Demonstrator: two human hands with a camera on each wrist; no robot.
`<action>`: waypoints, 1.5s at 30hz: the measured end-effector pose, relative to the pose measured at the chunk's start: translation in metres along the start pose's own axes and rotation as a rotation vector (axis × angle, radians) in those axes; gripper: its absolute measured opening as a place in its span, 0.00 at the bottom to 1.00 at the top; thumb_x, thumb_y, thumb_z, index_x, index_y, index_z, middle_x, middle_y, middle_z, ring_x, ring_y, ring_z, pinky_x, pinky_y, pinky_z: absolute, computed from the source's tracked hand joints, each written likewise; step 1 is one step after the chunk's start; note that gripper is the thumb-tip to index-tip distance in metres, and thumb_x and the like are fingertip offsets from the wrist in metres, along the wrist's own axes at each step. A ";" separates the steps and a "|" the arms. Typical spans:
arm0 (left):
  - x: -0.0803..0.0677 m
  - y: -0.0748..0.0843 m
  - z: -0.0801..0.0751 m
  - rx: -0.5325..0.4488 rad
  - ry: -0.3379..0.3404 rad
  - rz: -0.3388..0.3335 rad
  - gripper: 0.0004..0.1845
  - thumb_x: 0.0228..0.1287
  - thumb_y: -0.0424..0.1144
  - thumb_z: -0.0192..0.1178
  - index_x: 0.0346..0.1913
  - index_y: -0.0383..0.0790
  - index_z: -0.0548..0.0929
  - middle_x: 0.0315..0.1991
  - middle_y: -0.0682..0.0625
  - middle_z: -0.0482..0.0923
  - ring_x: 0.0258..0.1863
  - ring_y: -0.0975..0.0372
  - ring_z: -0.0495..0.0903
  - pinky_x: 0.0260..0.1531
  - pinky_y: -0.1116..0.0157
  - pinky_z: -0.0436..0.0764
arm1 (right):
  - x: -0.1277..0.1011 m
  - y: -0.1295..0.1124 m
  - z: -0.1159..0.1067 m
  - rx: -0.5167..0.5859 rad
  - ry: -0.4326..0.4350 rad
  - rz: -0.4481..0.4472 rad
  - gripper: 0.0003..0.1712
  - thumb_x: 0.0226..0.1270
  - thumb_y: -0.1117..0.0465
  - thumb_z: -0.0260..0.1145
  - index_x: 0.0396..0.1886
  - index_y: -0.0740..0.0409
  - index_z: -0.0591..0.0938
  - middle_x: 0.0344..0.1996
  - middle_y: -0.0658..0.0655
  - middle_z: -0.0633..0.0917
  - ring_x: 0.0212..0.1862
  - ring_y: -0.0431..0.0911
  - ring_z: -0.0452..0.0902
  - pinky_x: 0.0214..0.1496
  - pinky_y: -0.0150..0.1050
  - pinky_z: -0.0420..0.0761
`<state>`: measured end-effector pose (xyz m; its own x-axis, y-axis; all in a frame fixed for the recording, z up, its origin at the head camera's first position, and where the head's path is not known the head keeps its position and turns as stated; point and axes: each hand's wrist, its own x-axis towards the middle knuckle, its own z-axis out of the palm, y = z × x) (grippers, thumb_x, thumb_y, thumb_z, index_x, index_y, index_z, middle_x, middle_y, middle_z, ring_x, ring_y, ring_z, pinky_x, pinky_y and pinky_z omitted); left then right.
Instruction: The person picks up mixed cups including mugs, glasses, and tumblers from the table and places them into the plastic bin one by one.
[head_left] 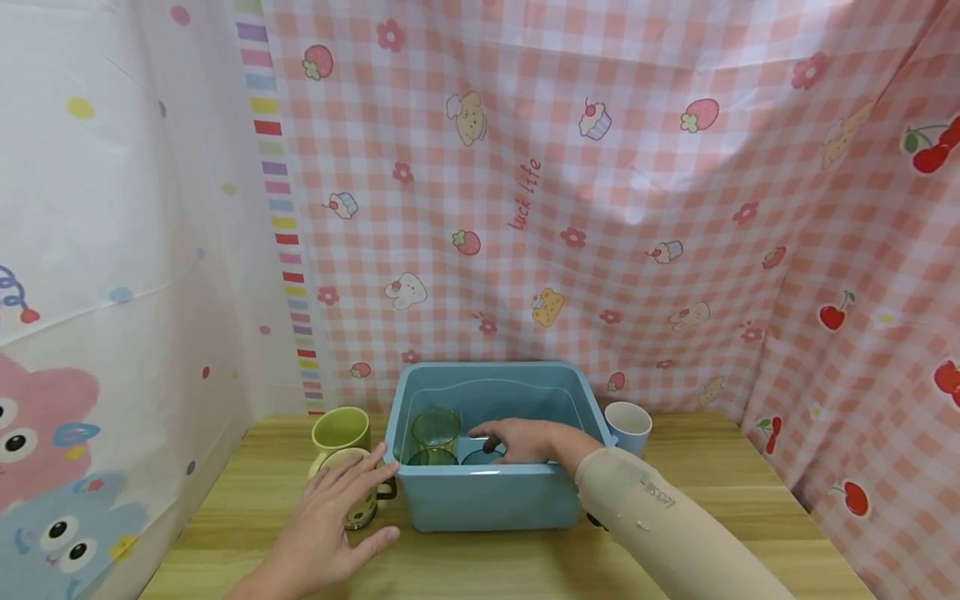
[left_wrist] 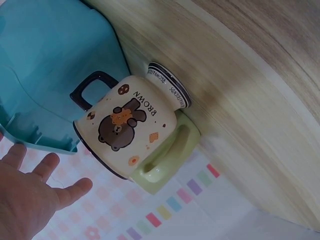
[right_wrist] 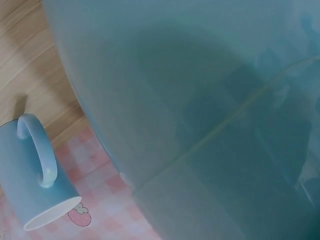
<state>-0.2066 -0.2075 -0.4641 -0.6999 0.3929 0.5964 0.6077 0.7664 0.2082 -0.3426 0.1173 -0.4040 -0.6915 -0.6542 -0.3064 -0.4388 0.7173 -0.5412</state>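
My left hand (head_left: 330,504) is spread with straight fingers beside the left corner of a blue plastic bin (head_left: 487,500); whether its fingertips touch the rim cannot be told. Near it stands a cream mug (left_wrist: 127,117) with a bear print and a dark handle. Behind that mug is a green mug (head_left: 341,429). My right hand (head_left: 525,440) reaches over the bin's front wall, its fingers at the rim of a dark glass (head_left: 480,457). The front wall partly hides glass and fingers, so a grip cannot be made out. Greenish glasses (head_left: 436,427) stand left of it in the bin.
A light-blue mug (right_wrist: 35,172) stands on the wooden table (head_left: 705,475) right of the bin. Something dark (head_left: 596,522), mostly hidden, shows beneath my right forearm. A pink checked cloth (head_left: 525,292) hangs behind, and a white patterned one (head_left: 150,250) on the left.
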 end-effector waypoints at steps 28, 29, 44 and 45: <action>0.001 0.002 -0.001 -0.006 0.004 -0.007 0.42 0.59 0.55 0.79 0.76 0.60 0.76 0.79 0.49 0.73 0.74 0.44 0.73 0.60 0.26 0.74 | -0.009 -0.002 -0.009 0.045 0.039 0.024 0.38 0.80 0.43 0.66 0.83 0.45 0.68 0.74 0.60 0.79 0.77 0.56 0.74 0.77 0.59 0.75; 0.001 0.003 -0.002 -0.004 0.003 -0.006 0.41 0.60 0.55 0.78 0.76 0.60 0.75 0.79 0.49 0.73 0.73 0.43 0.73 0.60 0.27 0.75 | -0.010 -0.002 -0.010 0.049 0.041 0.020 0.38 0.80 0.43 0.66 0.83 0.45 0.67 0.74 0.59 0.79 0.76 0.56 0.74 0.76 0.59 0.75; 0.001 0.001 0.000 -0.002 0.012 0.008 0.40 0.61 0.58 0.77 0.76 0.60 0.76 0.79 0.49 0.73 0.73 0.44 0.73 0.60 0.27 0.74 | -0.048 -0.007 -0.038 0.145 0.210 -0.073 0.39 0.78 0.44 0.69 0.83 0.44 0.68 0.73 0.59 0.79 0.71 0.57 0.80 0.67 0.54 0.84; 0.001 0.001 0.000 -0.003 0.012 0.008 0.40 0.61 0.58 0.77 0.76 0.59 0.76 0.79 0.49 0.73 0.73 0.44 0.73 0.60 0.27 0.74 | -0.051 -0.006 -0.040 0.146 0.221 -0.079 0.39 0.78 0.43 0.69 0.83 0.45 0.69 0.73 0.59 0.79 0.71 0.57 0.80 0.67 0.54 0.84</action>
<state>-0.2064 -0.2069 -0.4632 -0.6905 0.3933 0.6070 0.6145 0.7617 0.2055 -0.3276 0.1558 -0.3532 -0.7738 -0.6271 -0.0892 -0.4202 0.6137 -0.6685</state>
